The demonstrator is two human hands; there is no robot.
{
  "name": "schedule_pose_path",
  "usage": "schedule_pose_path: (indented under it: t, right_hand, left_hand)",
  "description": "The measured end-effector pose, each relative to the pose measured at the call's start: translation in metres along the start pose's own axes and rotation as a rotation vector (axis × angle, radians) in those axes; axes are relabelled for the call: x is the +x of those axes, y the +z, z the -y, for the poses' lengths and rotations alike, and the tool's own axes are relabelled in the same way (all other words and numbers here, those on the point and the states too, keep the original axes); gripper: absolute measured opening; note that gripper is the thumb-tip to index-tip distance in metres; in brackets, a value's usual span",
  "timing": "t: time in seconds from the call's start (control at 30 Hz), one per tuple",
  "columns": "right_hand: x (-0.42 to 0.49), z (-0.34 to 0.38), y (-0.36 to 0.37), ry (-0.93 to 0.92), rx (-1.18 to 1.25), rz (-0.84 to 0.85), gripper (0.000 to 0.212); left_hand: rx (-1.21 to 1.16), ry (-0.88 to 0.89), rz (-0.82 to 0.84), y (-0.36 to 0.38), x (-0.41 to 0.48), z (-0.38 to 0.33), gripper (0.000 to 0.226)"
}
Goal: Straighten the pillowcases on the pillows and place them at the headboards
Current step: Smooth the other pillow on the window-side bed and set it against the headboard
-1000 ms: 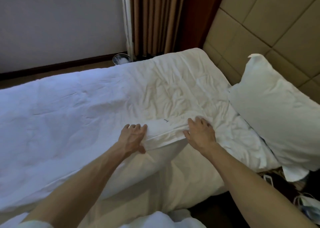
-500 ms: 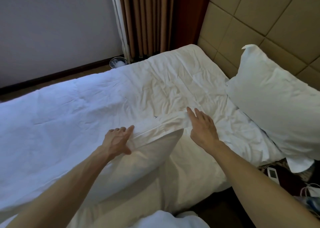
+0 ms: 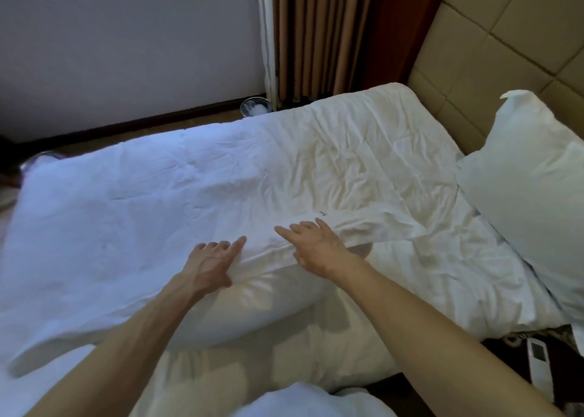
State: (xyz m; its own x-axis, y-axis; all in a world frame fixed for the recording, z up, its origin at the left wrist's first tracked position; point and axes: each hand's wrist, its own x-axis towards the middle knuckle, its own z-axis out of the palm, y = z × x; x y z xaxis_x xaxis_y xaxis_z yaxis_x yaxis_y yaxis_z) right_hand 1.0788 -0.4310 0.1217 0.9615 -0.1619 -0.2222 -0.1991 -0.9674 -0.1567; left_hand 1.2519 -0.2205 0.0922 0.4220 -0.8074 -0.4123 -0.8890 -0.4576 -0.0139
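The bed (image 3: 158, 195) takes up nearly everything you see, its white cover creased most towards the head end, and the padded headboard (image 3: 505, 37) rises along its right edge. One pillow (image 3: 531, 179) already leans upright against that headboard at the bed's near right corner, which reads as the finished half of the job. The second pillow (image 3: 252, 309) lies flat along the near edge of the bed, well apart from the headboard. It is probably there because you need a firm flat surface under it while you dress its case. Its pillowcase flap (image 3: 363, 227) trails loose and wrinkled from the open end towards the head of the bed, so the case is not yet drawn square over the filling. Your right hand (image 3: 319, 249) rests on that flap with fingers spread and fairly straight, pinching nothing, as if to smooth the slack cloth flat. Your left hand (image 3: 211, 261) sits just beside it over the folded hem, fingers loosely fanned on top and thumb on the near side. You cannot tell from here whether the thumb nips the cloth. A small white remote (image 3: 538, 366) lies off the bed's near right corner, clear of your work.
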Motion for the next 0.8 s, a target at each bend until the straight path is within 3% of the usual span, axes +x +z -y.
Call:
schedule_pose_path:
  t: [0.23, 0.53, 0.63, 0.8]
  right_hand:
    - [0.036, 0.047, 0.013, -0.145, -0.091, 0.022, 0.048]
    - [0.059, 0.085, 0.028, -0.089, -0.339, 0.057, 0.039]
    - [0.060, 0.093, 0.037, -0.012, -0.403, 0.040, 0.028]
    - [0.053, 0.108, 0.042, -0.051, -0.489, -0.035, 0.034]
  left_hand:
    - [-0.123, -0.170, -0.075, 0.038, -0.071, 0.061, 0.073]
    - [-0.201, -0.310, -0.255, 0.081, -0.130, 0.112, 0.056]
    - [-0.220, -0.296, -0.308, 0.086, -0.132, 0.117, 0.052]
    - [-0.081, -0.185, -0.374, 0.103, -0.126, 0.115, 0.029]
